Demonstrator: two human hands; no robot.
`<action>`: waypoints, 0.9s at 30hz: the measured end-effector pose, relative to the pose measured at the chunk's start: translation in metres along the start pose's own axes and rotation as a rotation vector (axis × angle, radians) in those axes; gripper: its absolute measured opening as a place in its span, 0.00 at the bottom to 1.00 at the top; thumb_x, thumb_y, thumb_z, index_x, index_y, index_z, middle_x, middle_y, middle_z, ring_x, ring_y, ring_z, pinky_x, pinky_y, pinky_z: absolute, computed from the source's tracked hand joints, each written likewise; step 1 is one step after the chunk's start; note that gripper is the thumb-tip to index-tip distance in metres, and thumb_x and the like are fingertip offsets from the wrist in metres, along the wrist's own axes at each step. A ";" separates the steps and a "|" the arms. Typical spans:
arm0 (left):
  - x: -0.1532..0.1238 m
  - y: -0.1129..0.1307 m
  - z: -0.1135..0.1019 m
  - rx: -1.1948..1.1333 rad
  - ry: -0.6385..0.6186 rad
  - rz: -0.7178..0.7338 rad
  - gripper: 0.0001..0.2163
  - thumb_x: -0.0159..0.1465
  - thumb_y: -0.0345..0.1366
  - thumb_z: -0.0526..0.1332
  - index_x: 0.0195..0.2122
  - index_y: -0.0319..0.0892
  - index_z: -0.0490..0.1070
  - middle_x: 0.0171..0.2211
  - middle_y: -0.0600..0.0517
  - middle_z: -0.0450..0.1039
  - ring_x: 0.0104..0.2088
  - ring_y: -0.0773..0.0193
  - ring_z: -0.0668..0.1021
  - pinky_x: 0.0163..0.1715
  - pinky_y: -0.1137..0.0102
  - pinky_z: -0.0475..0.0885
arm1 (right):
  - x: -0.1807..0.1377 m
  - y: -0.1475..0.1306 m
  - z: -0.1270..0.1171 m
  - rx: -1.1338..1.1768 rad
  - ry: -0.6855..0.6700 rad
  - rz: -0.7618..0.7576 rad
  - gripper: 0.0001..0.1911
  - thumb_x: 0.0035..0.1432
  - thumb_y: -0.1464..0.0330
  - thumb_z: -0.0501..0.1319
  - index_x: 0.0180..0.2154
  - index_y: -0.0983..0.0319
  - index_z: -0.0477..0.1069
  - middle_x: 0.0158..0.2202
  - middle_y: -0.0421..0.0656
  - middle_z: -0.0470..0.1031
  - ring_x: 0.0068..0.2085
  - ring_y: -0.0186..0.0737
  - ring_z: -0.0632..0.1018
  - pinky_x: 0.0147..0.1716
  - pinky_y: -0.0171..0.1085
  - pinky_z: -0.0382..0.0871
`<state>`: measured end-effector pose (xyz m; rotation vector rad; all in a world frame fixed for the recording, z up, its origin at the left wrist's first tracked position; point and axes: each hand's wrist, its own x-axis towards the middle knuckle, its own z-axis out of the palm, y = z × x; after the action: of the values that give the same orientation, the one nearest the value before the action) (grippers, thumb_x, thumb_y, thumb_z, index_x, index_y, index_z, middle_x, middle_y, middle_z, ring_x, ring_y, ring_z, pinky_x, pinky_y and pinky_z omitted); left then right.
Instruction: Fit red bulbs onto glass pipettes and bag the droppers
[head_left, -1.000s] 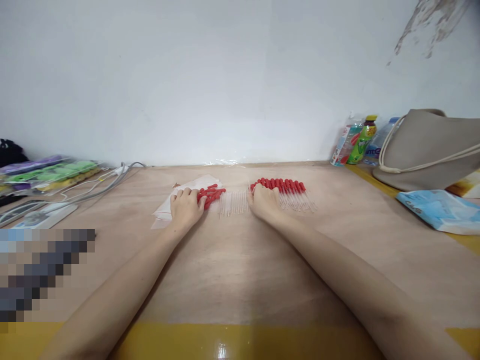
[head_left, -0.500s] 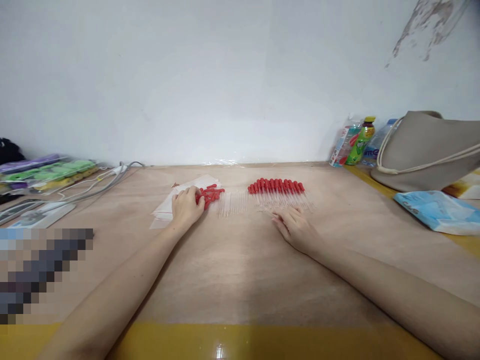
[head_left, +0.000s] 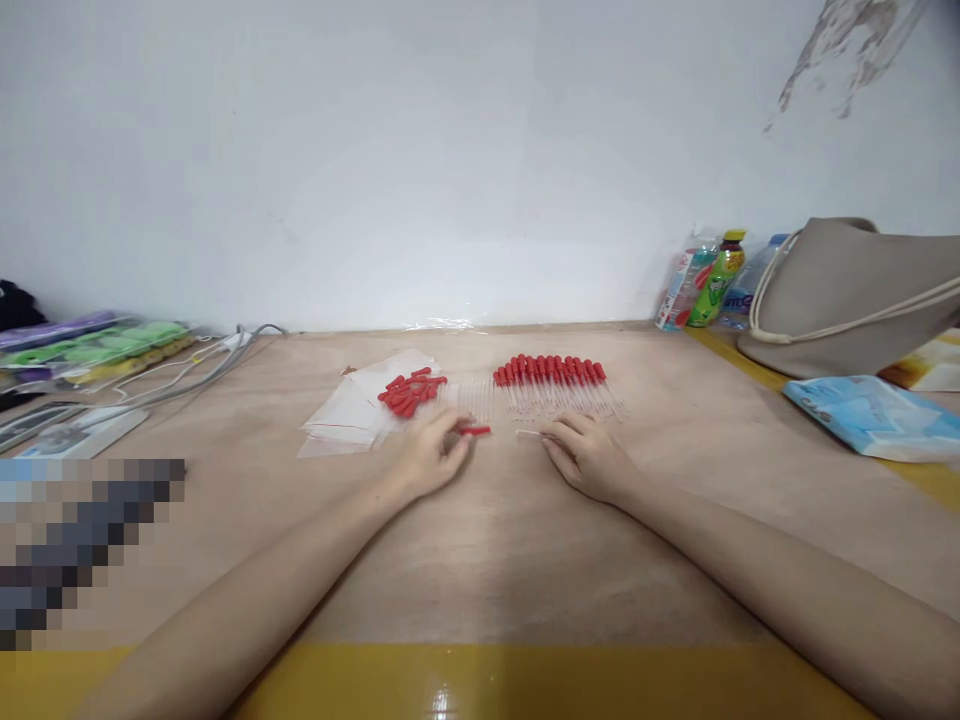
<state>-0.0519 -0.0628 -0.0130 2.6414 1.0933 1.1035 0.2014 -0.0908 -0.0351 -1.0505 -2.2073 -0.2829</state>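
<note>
Left hand (head_left: 433, 454) pinching, right hand (head_left: 589, 455) opposite, pinching

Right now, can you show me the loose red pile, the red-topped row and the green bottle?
Loose red pile (head_left: 409, 396): head view, its middle.
Red-topped row (head_left: 553, 373): head view, its red tops.
Green bottle (head_left: 716, 287): head view, its side.

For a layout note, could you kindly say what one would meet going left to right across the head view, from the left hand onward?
Left hand, red dropper bulb, thin clear tube, right hand, green yellow-capped bottle, blue packet.
</note>
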 end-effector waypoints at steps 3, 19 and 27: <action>-0.004 0.015 0.007 -0.002 -0.162 0.001 0.10 0.58 0.28 0.53 0.41 0.41 0.69 0.33 0.50 0.69 0.30 0.66 0.71 0.33 0.69 0.68 | -0.001 0.000 0.000 0.012 -0.023 -0.001 0.08 0.58 0.72 0.51 0.33 0.63 0.68 0.31 0.45 0.70 0.34 0.38 0.70 0.38 0.39 0.59; 0.001 0.016 0.020 -0.070 -0.104 -0.079 0.07 0.62 0.36 0.54 0.35 0.40 0.69 0.31 0.51 0.71 0.32 0.65 0.72 0.33 0.70 0.67 | 0.008 -0.010 0.007 0.114 -0.051 -0.014 0.07 0.57 0.72 0.52 0.34 0.62 0.68 0.30 0.43 0.69 0.33 0.36 0.69 0.38 0.38 0.59; -0.001 0.016 0.022 -0.241 -0.112 -0.196 0.09 0.61 0.38 0.55 0.38 0.41 0.69 0.30 0.52 0.74 0.29 0.66 0.74 0.29 0.71 0.69 | 0.008 -0.016 0.007 0.102 -0.013 -0.073 0.08 0.59 0.72 0.50 0.33 0.62 0.68 0.27 0.42 0.70 0.31 0.35 0.69 0.39 0.39 0.56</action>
<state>-0.0292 -0.0709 -0.0244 2.3249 1.0934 0.9686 0.1824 -0.0928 -0.0335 -0.9205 -2.2502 -0.1946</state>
